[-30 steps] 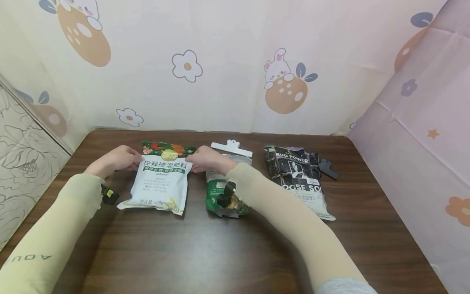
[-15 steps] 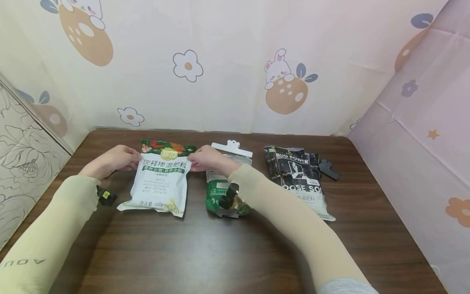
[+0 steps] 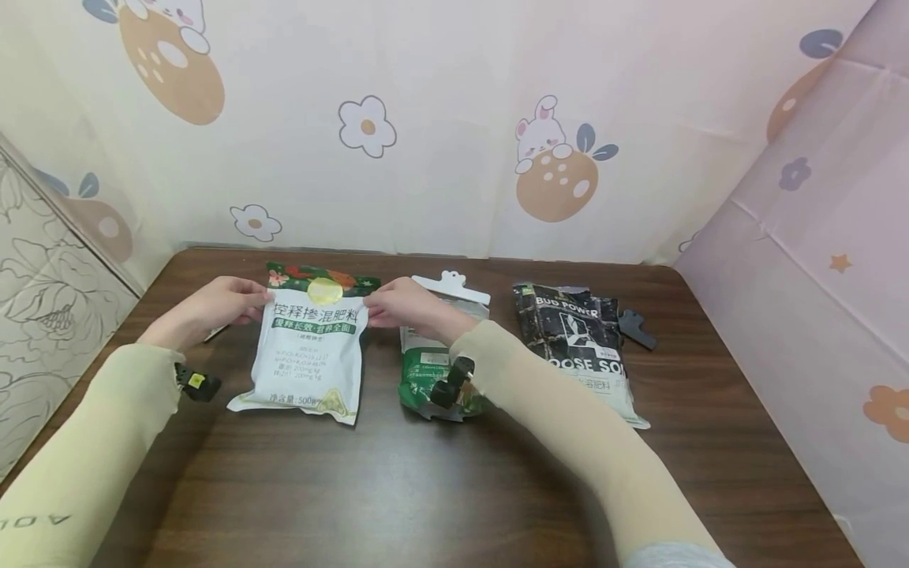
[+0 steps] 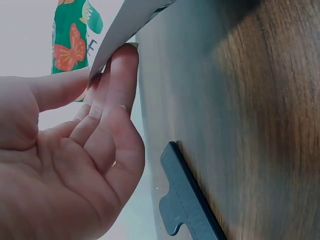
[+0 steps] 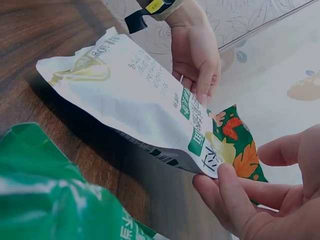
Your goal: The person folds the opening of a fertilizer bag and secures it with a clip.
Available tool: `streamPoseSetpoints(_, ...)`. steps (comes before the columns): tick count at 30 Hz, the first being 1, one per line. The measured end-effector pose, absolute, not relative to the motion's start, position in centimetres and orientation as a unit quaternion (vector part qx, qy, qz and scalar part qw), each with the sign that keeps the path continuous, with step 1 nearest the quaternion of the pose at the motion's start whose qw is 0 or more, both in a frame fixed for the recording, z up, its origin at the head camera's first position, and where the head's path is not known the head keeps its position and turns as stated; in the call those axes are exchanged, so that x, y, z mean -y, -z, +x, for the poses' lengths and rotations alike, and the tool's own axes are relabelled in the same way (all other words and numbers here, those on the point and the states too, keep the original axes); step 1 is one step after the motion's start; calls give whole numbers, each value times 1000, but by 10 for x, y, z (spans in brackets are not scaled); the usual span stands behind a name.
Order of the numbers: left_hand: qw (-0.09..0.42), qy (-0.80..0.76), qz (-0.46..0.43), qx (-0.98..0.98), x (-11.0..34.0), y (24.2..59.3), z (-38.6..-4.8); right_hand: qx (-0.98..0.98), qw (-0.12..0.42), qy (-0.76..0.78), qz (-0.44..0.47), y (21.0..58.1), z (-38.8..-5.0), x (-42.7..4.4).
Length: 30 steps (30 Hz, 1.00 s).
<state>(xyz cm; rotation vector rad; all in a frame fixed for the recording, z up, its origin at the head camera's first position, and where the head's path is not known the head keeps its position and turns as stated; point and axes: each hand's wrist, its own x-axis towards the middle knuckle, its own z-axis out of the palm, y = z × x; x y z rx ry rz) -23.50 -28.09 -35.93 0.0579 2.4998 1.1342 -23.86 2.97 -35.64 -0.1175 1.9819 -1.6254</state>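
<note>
A white fertilizer bag (image 3: 308, 347) with a green floral top band is at the left of the table, its top end raised off the wood and its bottom end low. My left hand (image 3: 216, 309) pinches the bag's upper left edge; in the left wrist view its thumb lies on the front and its fingers behind. My right hand (image 3: 415, 308) pinches the upper right edge. In the right wrist view the right thumb (image 5: 234, 192) presses the printed front, with fingers under the edge. Near the left hand, a dark flat clip (image 4: 187, 195) lies on the table.
A green and silver bag (image 3: 426, 371) with a white clip (image 3: 450, 285) at its top lies under my right forearm. Further right is a black and white bag (image 3: 568, 327) with a black clip (image 3: 635, 327) beside it. A printed curtain (image 3: 440, 197) hangs behind the table.
The top of the fertilizer bag has risen slightly and shifted a little left, with both hands still pinching it. The left hand moved slightly left. The other bags stay put.
</note>
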Motion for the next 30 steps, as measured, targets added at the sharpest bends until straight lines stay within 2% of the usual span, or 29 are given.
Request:
streamPoseSetpoints(14, 156, -400, 37, -902, 288, 354, -222, -725, 278, 621, -109, 344, -227, -38)
streamPoseSetpoints(30, 99, -427, 62, -897, 294, 353, -208, -711, 282, 629, -142, 336, -218, -45)
